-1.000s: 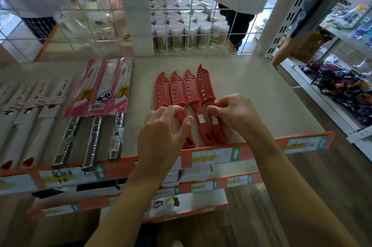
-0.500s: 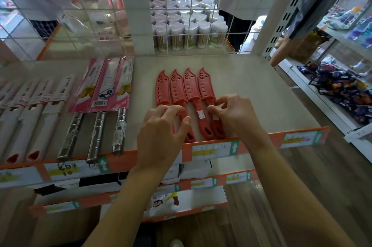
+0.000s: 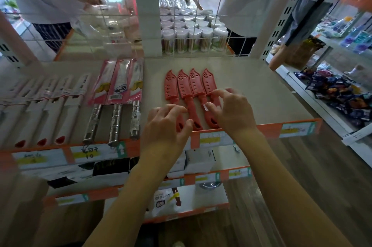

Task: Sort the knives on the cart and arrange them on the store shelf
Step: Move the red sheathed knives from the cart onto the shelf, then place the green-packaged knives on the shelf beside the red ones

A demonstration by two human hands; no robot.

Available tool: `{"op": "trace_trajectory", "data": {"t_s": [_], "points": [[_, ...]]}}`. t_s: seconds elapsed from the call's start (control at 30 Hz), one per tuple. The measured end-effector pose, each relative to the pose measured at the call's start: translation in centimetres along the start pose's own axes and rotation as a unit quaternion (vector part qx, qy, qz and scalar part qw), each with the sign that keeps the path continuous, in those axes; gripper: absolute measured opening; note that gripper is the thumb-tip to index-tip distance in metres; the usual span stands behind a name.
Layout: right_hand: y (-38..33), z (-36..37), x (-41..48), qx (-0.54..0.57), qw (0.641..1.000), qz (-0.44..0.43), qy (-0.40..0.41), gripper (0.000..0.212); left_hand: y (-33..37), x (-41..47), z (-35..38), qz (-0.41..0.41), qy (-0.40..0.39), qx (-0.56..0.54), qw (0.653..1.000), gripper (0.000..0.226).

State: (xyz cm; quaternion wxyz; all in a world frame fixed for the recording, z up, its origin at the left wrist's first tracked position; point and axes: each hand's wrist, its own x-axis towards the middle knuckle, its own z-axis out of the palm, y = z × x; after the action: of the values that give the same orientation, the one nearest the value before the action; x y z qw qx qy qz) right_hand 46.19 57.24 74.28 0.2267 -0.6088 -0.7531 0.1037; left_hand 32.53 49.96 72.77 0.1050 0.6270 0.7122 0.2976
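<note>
Red plastic knives (image 3: pixel 193 85), four of them in perforated red sheaths, lay side by side on the pale beige store shelf (image 3: pixel 253 85). Their tips pointed away from the fingers and their handles ran back beneath them.

The left hand (image 3: pixel 167 128) was spread loosely over the handles of the two leftmost knives. Its fingers (image 3: pixel 173 108) were gently curved and apart, gripping nothing, with the thumb just beside the second handle's end.

The right hand (image 3: pixel 234 111) arched over the two rightmost handles. Its fingertips sat above the last knife where sheath met handle, and its thumb lay by the small white sticker (image 3: pixel 205 107) on the third handle. Whether these fingers actually pinched a handle or only touched it could not be told.

Just left of the left fingers lay three steel-handled knives in pink card sleeves (image 3: pixel 115 93), and further left a row of white-sheathed knives (image 3: pixel 60 109). Below both wrists, along the shelf's near edge, ran the orange price strip (image 3: pixel 267 128). Well beyond the fingertips, behind a wire grid, stood heart-lidded clear tubs (image 3: pixel 193 34).
</note>
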Motion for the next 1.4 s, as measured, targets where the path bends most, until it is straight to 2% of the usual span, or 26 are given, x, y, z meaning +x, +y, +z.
{"op": "trace_trajectory", "data": {"t_s": [0.13,0.3,0.63,0.73,0.87,1.03,1.17,1.3,1.4], "points": [[-2.6,0.3,-2.4,0.012,1.0,-0.001,-0.021,0.033,-1.2,-2.8,-1.7,0.028,0.009,-0.024,0.999,0.028],[-6.0,1.5,-7.5,0.025,0.999,-0.027,-0.008,0.03,-3.3,-6.9,-3.6,0.017,-0.008,-0.028,0.999,0.037],[-11.5,5.9,-20.6,0.036,0.991,0.012,-0.127,0.042,-10.3,-18.3,-6.8,-0.01,-0.047,0.006,0.999,0.046],[-12.5,7.6,-24.5,0.055,0.986,0.036,-0.154,0.04,-12.7,-21.1,-6.6,-0.043,-0.102,0.005,0.994,0.047],[-12.8,10.6,-29.0,0.064,0.975,0.08,-0.195,0.043,-15.1,-24.4,-5.7,-0.127,-0.155,-0.076,0.977,0.04],[-12.4,12.9,-33.1,0.031,0.966,0.106,-0.235,0.039,-15.5,-28.1,-4.9,-0.158,-0.168,-0.069,0.971,0.042],[-12.1,13.0,-35.4,-0.005,0.965,0.077,-0.251,0.035,-16.1,-30.9,-4.7,-0.19,-0.183,-0.071,0.962,0.039],[-11.8,12.7,-38.2,-0.01,0.96,0.087,-0.267,0.035,-15.2,-33.9,-5.0,-0.231,-0.179,-0.073,0.954,0.038],[-11.5,13.1,-40.9,-0.019,0.96,0.072,-0.269,0.032,-14.7,-36.3,-4.6,-0.232,-0.197,-0.063,0.95,0.038]]}}
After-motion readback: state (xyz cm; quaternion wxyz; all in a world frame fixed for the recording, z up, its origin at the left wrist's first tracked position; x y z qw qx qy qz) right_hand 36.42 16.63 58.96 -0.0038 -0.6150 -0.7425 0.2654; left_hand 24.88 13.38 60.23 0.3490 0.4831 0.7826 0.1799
